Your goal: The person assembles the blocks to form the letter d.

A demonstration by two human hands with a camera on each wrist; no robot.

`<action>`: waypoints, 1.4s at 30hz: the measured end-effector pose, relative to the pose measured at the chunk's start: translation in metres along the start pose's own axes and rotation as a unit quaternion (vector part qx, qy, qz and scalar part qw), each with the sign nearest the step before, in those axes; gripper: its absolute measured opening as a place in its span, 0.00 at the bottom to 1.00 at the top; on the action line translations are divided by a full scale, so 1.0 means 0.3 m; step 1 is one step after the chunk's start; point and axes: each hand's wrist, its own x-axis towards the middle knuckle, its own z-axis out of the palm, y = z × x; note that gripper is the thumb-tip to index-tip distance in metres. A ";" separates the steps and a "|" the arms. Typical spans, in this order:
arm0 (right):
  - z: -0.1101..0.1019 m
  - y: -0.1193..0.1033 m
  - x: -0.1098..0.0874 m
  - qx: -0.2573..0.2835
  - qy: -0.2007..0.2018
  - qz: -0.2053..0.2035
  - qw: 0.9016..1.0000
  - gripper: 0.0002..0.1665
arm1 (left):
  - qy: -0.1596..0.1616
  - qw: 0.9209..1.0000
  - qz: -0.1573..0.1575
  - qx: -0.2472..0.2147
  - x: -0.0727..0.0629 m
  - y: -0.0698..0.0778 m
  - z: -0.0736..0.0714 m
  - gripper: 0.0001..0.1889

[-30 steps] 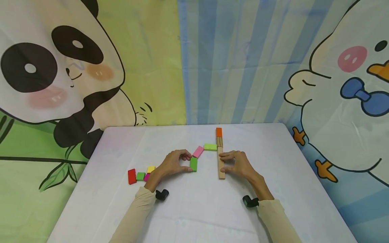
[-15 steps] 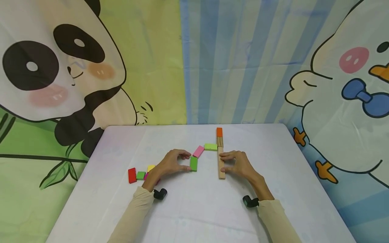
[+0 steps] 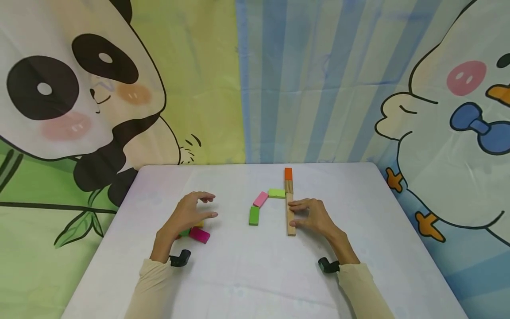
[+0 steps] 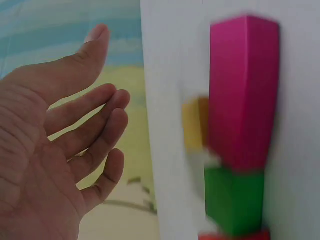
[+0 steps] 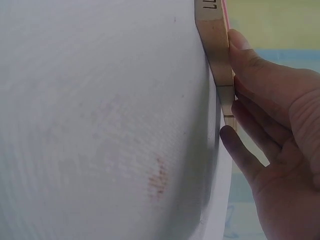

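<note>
My left hand [image 3: 189,213] is in the air over the left of the table, thumb and fingers apart, holding nothing. Beneath and beside it lie a magenta block [image 3: 200,235], a yellow block [image 4: 192,125], a green block [image 4: 235,197] and a red block [image 4: 234,237], partly hidden in the head view. My right hand [image 3: 314,217] touches the right side of a column of plain wooden blocks [image 3: 291,231] with thumb and fingertips. An orange block [image 3: 288,174] tops that column. From it, a lime block [image 3: 276,193], a pink block [image 3: 260,199] and another green block [image 3: 254,216] curve down leftward.
The blocks lie on a white-covered table [image 3: 247,274], its far edge just beyond the orange block. Behind hangs a printed cloth backdrop [image 3: 199,88] with cartoon animals. A small black camera [image 3: 181,258] sits at my left wrist, another black camera [image 3: 328,265] at my right.
My left hand has left the green block at the end of the curve and moved left, over the loose blocks. The right hand stays at the wooden column.
</note>
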 end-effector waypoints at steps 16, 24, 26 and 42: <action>-0.005 0.004 -0.003 -0.008 -0.002 -0.001 1.000 0.32 | 0.002 0.991 -0.111 0.078 -0.241 -0.180 -0.159 0.44; 0.000 0.008 -0.001 -0.008 0.006 -0.015 1.000 0.31 | 0.018 0.990 -0.119 0.074 -0.272 -0.213 -0.142 0.37; 0.001 0.008 0.000 -0.005 0.006 -0.015 1.000 0.31 | 0.019 0.990 -0.123 0.073 -0.277 -0.219 -0.142 0.36; 0.004 0.000 0.000 -0.005 -0.001 -0.007 1.000 0.32 | 0.039 0.982 -0.161 0.095 -0.393 -0.205 -0.138 0.36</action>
